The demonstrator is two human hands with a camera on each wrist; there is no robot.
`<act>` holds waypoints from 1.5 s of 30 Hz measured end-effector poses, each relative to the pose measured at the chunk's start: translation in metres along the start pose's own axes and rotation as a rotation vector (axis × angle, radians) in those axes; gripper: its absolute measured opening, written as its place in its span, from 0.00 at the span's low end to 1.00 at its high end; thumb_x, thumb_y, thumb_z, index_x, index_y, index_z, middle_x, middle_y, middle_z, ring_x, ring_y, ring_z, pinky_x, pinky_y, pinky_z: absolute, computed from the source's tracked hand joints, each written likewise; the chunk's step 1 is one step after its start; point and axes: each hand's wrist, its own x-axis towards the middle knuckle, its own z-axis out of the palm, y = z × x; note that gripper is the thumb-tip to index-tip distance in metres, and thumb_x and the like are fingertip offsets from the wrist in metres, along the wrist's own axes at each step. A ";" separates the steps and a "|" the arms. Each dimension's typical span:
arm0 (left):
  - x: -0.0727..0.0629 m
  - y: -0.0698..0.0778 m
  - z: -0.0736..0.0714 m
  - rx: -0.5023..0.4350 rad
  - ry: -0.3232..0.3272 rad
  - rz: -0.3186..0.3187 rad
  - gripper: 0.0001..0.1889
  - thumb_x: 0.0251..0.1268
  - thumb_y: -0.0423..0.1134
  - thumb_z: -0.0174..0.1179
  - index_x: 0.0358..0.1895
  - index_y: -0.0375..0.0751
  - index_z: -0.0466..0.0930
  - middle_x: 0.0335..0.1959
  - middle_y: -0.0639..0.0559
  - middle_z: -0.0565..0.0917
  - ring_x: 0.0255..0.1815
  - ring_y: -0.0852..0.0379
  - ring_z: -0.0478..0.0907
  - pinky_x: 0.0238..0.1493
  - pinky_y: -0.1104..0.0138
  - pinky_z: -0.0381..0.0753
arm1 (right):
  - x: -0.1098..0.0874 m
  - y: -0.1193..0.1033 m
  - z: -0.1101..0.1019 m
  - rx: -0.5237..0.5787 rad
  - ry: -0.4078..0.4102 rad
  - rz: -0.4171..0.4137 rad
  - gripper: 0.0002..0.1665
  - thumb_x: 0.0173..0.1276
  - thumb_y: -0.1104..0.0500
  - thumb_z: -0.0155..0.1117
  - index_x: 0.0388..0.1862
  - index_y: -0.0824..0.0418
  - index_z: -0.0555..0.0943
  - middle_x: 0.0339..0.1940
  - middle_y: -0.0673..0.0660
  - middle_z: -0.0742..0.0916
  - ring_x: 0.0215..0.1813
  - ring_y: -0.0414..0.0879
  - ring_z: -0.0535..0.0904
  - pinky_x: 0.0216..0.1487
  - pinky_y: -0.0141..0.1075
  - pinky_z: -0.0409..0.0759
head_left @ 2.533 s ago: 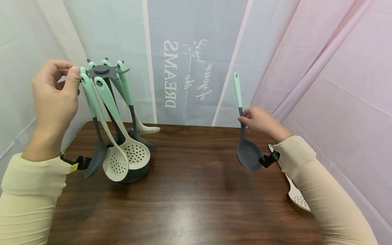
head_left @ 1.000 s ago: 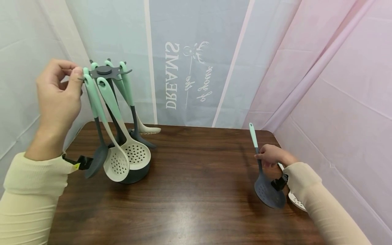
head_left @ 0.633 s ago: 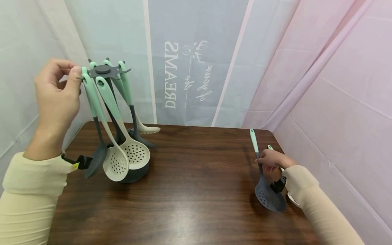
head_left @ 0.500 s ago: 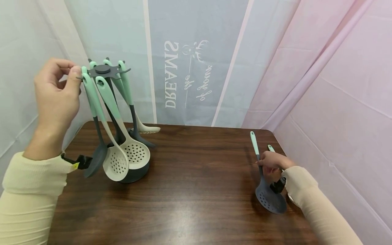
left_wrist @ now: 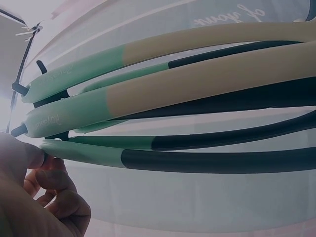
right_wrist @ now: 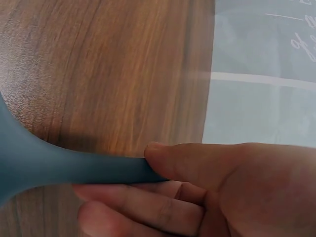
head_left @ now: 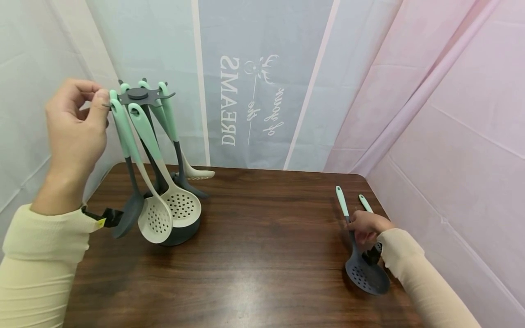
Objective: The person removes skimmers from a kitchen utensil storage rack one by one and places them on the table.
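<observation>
Pale cloth [head_left: 266,152] hangs on the far side, behind a brown wooden table [head_left: 254,237]. On the table's left stands a dark rack [head_left: 137,94] hung with mint-handled kitchen tools [head_left: 143,130]. On the right is a dark slotted spoon [head_left: 367,277], handle pointing far; whether it touches the wood is unclear. The left hand [head_left: 78,120] pinches the rack's left edge. The right hand [head_left: 366,223] is clamped on the spoon's neck, between thumb and fingers. Just beyond that hand shows another mint handle [head_left: 365,203].
</observation>
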 end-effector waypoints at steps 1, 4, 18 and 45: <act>0.000 0.000 0.000 0.000 0.000 0.000 0.07 0.76 0.36 0.57 0.39 0.53 0.81 0.35 0.59 0.76 0.27 0.63 0.71 0.34 0.76 0.72 | 0.000 0.000 0.001 0.000 -0.002 0.006 0.16 0.79 0.58 0.57 0.30 0.65 0.78 0.17 0.54 0.85 0.21 0.44 0.83 0.20 0.32 0.76; 0.000 0.000 0.000 -0.001 0.000 0.000 0.07 0.76 0.36 0.57 0.38 0.53 0.81 0.35 0.59 0.76 0.28 0.63 0.71 0.34 0.76 0.72 | -0.001 0.001 0.002 -0.010 -0.005 0.018 0.16 0.79 0.58 0.56 0.30 0.65 0.78 0.18 0.55 0.85 0.21 0.44 0.83 0.21 0.33 0.77; 0.000 0.001 0.001 -0.004 0.003 0.006 0.07 0.76 0.36 0.57 0.39 0.53 0.82 0.34 0.59 0.76 0.27 0.63 0.71 0.33 0.76 0.72 | 0.001 0.013 0.007 -0.033 -0.020 0.078 0.12 0.77 0.58 0.57 0.35 0.65 0.78 0.20 0.56 0.86 0.24 0.44 0.83 0.27 0.36 0.84; 0.000 -0.001 0.001 -0.034 0.010 -0.005 0.06 0.76 0.35 0.57 0.39 0.50 0.82 0.34 0.58 0.77 0.23 0.63 0.69 0.31 0.77 0.71 | 0.007 0.035 0.009 -0.011 -0.001 0.094 0.12 0.77 0.60 0.57 0.37 0.68 0.79 0.24 0.59 0.85 0.28 0.50 0.85 0.31 0.40 0.85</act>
